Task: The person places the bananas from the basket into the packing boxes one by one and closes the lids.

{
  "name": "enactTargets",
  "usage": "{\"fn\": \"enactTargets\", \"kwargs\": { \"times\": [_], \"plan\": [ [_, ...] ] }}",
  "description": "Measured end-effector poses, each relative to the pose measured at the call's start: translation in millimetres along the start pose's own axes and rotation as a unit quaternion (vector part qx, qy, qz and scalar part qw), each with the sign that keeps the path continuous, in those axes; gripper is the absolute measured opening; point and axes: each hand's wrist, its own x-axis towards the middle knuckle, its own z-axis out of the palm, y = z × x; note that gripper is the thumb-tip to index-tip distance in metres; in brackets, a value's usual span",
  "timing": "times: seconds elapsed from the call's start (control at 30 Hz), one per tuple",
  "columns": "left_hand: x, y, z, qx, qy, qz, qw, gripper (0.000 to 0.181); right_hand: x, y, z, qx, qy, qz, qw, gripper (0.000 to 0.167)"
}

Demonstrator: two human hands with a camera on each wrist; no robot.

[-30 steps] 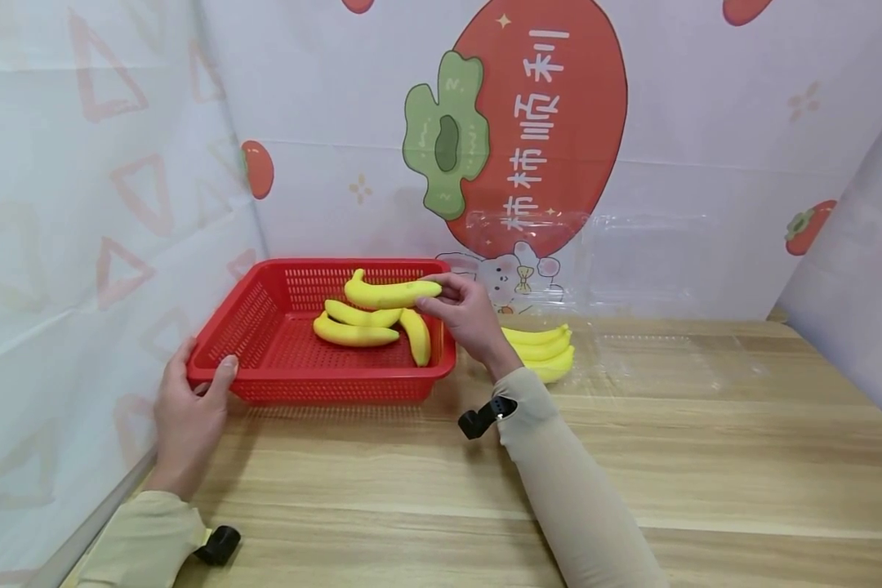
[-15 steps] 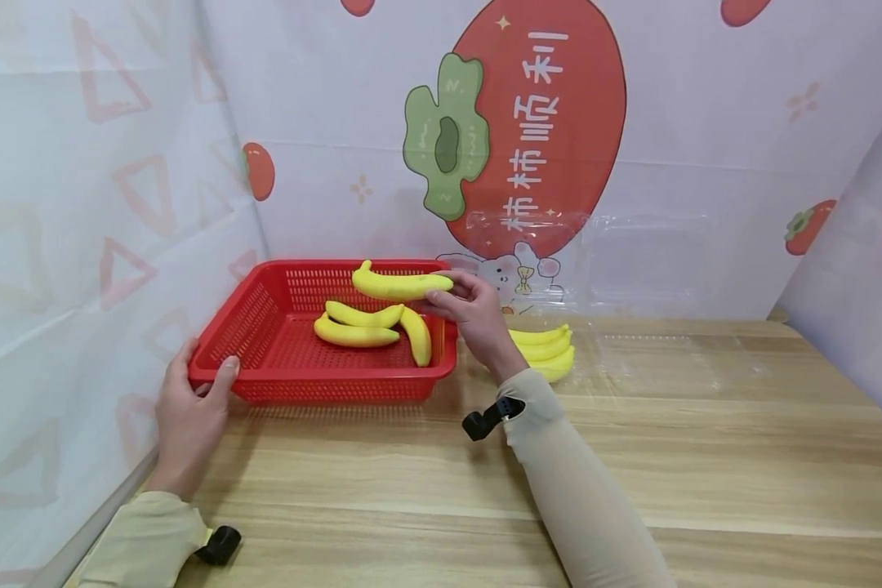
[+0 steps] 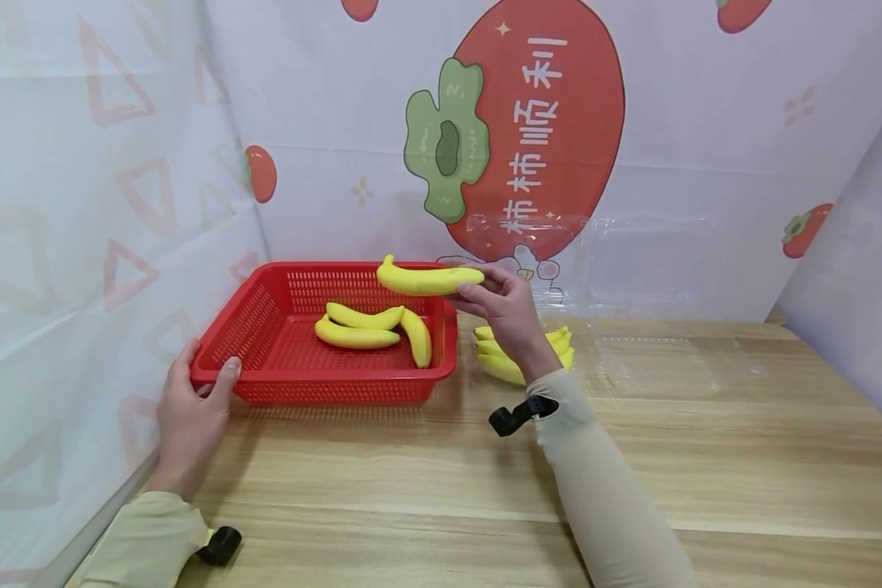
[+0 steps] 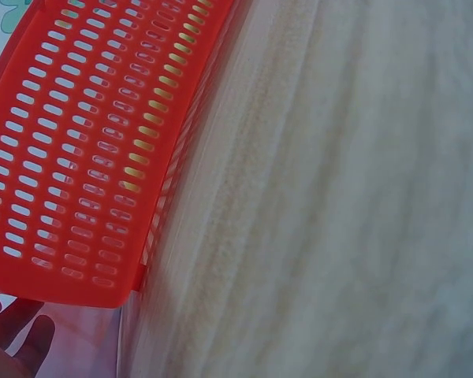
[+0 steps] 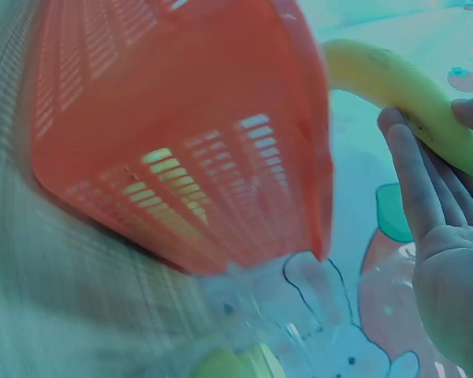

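Note:
Between its thumb and fingers my right hand (image 3: 510, 314) pinches the tip of a yellow banana (image 3: 419, 281), held above the right rim of the red basket (image 3: 323, 374). Several bananas lie on the basket's floor, among them a curved one (image 3: 416, 336) at the right. My left hand (image 3: 194, 416) grips the basket's front left corner, thumb over the rim. In the right wrist view the held banana (image 5: 402, 90) rests across the fingers, with the thumb on top. The left wrist view shows the basket's slotted side (image 4: 87, 142) and part of the left hand (image 4: 14, 342).
On the wooden table (image 3: 382, 490), right of the basket, lie more bananas (image 3: 501, 367), partly behind my right wrist. A clear plastic container (image 3: 654, 359) with its lid raised stands farther right. A white wall sheet (image 3: 103, 245) runs along the left side.
My right hand has moved right and slightly up with the banana, from over the basket's middle toward its right rim. More of the bananas on the table show. The left hand keeps its grip.

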Motion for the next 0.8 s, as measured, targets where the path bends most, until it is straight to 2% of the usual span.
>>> {"fn": "enactTargets", "kwargs": {
  "times": [0.4,0.63,0.8],
  "plan": [
    [-0.1,0.9,-1.1,0.003,0.008,0.010,0.9999,0.079,-1.3,-12,-24,0.046,-0.001,-0.019,0.9987,0.038],
    [0.9,-0.1,-0.2,-0.002,0.004,0.009,0.9999,0.079,-5.4,-18,-44,0.041,0.006,-0.013,0.9990,0.031],
    [1.3,-1.6,-0.1,0.001,0.005,0.011,0.9999,0.079,-10.4,-22,-59,0.042,0.008,-0.012,0.9990,0.037]
  ]
}}
